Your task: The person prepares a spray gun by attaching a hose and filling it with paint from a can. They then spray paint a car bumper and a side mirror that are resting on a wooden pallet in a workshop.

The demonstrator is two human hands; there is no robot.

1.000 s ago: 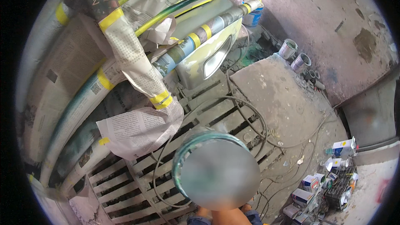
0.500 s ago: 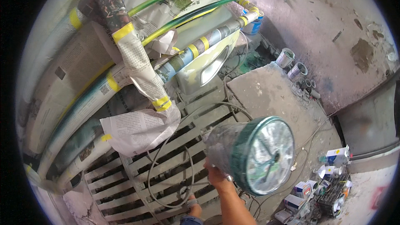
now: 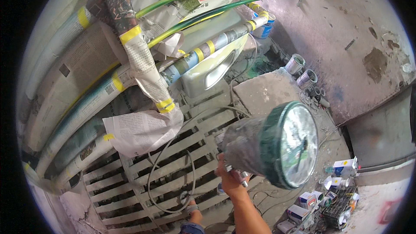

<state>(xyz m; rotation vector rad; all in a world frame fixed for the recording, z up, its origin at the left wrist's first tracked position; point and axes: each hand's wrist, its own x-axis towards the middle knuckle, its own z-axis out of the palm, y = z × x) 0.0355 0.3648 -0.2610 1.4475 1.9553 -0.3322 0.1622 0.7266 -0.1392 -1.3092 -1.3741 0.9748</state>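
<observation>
My right hand point(image 3: 230, 178) is closed round the handle of a spray gun point(image 3: 241, 177), whose metal fittings show beside the fingers. The gun's large paint cup point(image 3: 247, 147) hides most of its body. The cup is tilted, its teal-rimmed lid point(image 3: 299, 147) facing up and to the right, with paint smears on the clear top. Left of the gun stand curved car body parts wrapped in newspaper point(image 3: 141, 130) and yellow tape, apart from the gun. A silver panel with pale yellowish patches point(image 3: 210, 71) lies beyond them. My left hand is out of view.
A thin grey hose point(image 3: 149, 190) loops over the slatted floor grating point(image 3: 108, 190) near my foot point(image 3: 193, 208). Paint cans point(image 3: 307, 78) line the stained wall point(image 3: 342, 30). Several boxes and tins crowd round a black crate point(image 3: 340, 210) at the lower right.
My right hand has carried the spray gun a little up and to the right. The cup has tipped, so its lid now faces more toward the right.
</observation>
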